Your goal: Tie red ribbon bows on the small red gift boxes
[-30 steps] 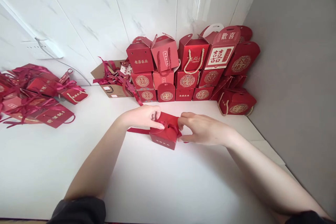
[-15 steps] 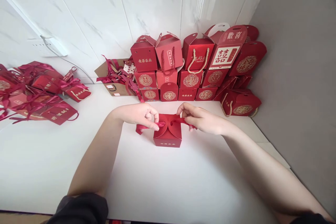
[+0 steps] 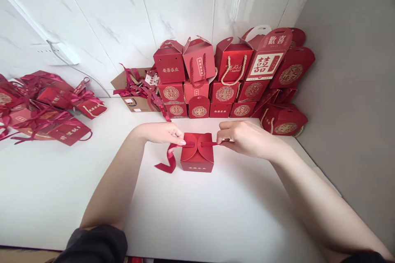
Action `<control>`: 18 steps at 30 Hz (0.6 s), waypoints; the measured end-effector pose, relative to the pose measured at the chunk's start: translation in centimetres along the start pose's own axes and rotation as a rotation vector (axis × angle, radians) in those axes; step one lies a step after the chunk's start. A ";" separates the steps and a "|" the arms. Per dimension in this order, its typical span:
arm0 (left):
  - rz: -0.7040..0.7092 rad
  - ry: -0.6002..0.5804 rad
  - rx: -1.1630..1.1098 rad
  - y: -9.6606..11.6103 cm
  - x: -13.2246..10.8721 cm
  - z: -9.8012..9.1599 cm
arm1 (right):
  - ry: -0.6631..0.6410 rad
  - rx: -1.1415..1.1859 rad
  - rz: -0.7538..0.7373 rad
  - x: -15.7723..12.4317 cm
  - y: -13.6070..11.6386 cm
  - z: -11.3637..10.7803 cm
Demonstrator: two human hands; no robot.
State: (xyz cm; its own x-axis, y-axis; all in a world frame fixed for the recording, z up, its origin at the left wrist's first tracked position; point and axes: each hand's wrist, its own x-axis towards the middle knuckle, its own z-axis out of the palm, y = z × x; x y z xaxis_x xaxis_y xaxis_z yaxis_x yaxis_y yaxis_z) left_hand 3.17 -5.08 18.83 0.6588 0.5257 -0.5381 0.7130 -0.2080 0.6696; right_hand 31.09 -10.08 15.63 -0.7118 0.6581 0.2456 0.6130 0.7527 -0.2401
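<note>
A small red gift box (image 3: 197, 158) with gold lettering stands on the white table (image 3: 197, 213) in front of me. A red ribbon (image 3: 168, 161) runs through its closed top flaps. My left hand (image 3: 165, 132) pinches the ribbon at the box's left side, and the loose end curls down onto the table. My right hand (image 3: 243, 139) pinches the other ribbon end at the box's right side, pulled out level.
Stacked red gift boxes (image 3: 228, 78) line the tiled wall behind. A cardboard box of ribbons (image 3: 135, 90) sits to their left. A pile of ribboned red boxes (image 3: 46, 107) lies at the far left. A grey wall (image 3: 354, 90) bounds the right side.
The box has been turned square to me. Both hands have drawn the ribbon ends outward from the top, and the left tail now hangs down onto the table.
</note>
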 end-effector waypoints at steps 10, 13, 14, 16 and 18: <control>-0.006 0.159 -0.063 0.3 -1.7 -0.7 | 0.234 -0.151 -0.034 -0.4 -0.6 -1.7; 0.056 0.151 -0.115 0.4 -1.8 -0.8 | 0.204 -0.097 -0.068 -0.4 -1.0 -1.9; 0.079 0.152 -0.139 0.4 -1.8 -0.8 | 0.194 -0.079 -0.078 -0.3 -1.1 -1.9; 0.110 0.162 -0.196 0.4 -1.7 -0.8 | 0.184 -0.029 -0.093 -0.3 -1.4 -1.9; 0.126 0.186 -0.256 0.4 -1.5 -0.8 | 0.193 0.055 -0.105 -0.4 -1.7 -2.0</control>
State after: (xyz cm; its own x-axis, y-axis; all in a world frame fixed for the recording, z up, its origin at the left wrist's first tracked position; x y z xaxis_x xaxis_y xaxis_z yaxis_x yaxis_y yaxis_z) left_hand 2.23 -5.31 20.30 0.6662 0.6555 -0.3557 0.5295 -0.0799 0.8445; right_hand 31.02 -11.63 17.85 -0.6884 0.5722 0.4458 0.5161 0.8182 -0.2532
